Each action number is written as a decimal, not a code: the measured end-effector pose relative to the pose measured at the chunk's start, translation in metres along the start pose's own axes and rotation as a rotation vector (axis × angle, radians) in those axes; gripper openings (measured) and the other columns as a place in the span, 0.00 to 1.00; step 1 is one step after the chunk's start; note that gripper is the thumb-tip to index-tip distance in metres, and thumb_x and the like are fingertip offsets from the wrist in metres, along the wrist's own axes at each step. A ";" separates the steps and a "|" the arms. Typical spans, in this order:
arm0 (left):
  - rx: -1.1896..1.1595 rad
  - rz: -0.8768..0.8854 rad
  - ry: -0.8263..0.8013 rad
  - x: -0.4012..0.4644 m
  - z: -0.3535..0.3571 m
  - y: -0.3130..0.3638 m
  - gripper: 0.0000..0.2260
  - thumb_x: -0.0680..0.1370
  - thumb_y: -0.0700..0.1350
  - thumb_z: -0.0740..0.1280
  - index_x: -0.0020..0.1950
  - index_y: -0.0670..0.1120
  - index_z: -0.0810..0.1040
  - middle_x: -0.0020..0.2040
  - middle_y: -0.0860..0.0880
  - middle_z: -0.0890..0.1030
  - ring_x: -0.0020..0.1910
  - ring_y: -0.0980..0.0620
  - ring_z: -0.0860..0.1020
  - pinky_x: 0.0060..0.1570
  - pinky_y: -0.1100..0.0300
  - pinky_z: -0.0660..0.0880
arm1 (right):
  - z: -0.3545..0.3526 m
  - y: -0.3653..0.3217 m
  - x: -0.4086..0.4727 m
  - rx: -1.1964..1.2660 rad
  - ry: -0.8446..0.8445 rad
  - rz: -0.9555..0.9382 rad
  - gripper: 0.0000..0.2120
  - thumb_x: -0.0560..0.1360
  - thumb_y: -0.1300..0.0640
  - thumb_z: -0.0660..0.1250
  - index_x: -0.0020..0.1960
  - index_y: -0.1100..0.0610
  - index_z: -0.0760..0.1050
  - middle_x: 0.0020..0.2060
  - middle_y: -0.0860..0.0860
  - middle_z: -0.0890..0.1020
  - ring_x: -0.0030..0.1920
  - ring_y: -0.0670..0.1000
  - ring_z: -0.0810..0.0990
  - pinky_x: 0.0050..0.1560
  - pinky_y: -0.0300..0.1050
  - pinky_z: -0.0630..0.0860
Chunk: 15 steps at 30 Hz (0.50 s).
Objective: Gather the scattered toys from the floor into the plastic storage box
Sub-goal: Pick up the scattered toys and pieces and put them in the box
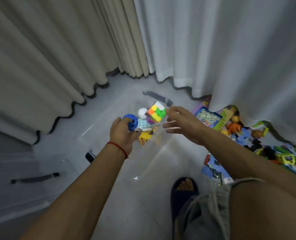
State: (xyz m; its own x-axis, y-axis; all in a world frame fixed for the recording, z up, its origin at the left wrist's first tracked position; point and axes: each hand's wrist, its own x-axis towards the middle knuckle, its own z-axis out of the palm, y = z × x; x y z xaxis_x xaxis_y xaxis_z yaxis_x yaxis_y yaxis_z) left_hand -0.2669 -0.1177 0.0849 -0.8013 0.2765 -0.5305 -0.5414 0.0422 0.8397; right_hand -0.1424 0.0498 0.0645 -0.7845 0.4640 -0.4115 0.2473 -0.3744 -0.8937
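A clear plastic storage box [161, 153] stands on the grey floor in front of me, with several toys at its far end: a white ball [142, 112], a pale blue toy [143, 125] and yellow pieces [144, 136]. My left hand [121, 135] is over the box and grips a blue perforated ball [132, 122]. My right hand [182, 124] is stretched over the box with its fingers spread. A multicoloured puzzle cube [156, 112] hangs tilted in the air at its fingertips, above the toys. Whether a fingertip touches the cube is unclear.
Loose toys lie on the floor to the right: a colourful game board [208, 117], an orange figure [234, 127] and building blocks [282, 157]. Curtains [213, 49] hang behind. A clear lid with a dark handle [34, 178] lies left. My slippered foot [183, 189] is beside the box.
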 end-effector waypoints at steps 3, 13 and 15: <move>-0.090 -0.078 0.112 -0.004 -0.027 0.001 0.03 0.76 0.38 0.65 0.49 0.43 0.73 0.56 0.38 0.74 0.52 0.38 0.79 0.46 0.50 0.79 | -0.004 0.011 -0.016 -0.160 -0.007 0.041 0.16 0.79 0.54 0.67 0.65 0.56 0.72 0.52 0.57 0.79 0.49 0.58 0.83 0.52 0.60 0.82; 0.379 -0.198 -0.551 -0.022 0.103 -0.100 0.10 0.81 0.42 0.62 0.60 0.45 0.77 0.54 0.41 0.80 0.50 0.42 0.82 0.54 0.44 0.80 | -0.176 0.106 -0.124 -0.595 0.542 0.189 0.17 0.82 0.52 0.61 0.52 0.66 0.79 0.46 0.64 0.82 0.45 0.63 0.82 0.47 0.60 0.79; 0.550 -0.252 -0.683 -0.022 0.130 -0.130 0.10 0.81 0.40 0.63 0.60 0.45 0.79 0.56 0.40 0.81 0.46 0.44 0.84 0.55 0.44 0.79 | -0.213 0.138 -0.149 -0.635 0.670 0.307 0.15 0.81 0.54 0.62 0.48 0.65 0.79 0.44 0.63 0.83 0.44 0.64 0.81 0.46 0.56 0.78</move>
State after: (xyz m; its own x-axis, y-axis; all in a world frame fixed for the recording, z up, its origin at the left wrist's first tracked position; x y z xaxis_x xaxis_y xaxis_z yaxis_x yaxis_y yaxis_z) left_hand -0.1454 -0.0045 0.0024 -0.2559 0.6983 -0.6685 -0.3418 0.5814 0.7383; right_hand 0.1296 0.1003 -0.0355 -0.1966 0.8529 -0.4836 0.8022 -0.1437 -0.5795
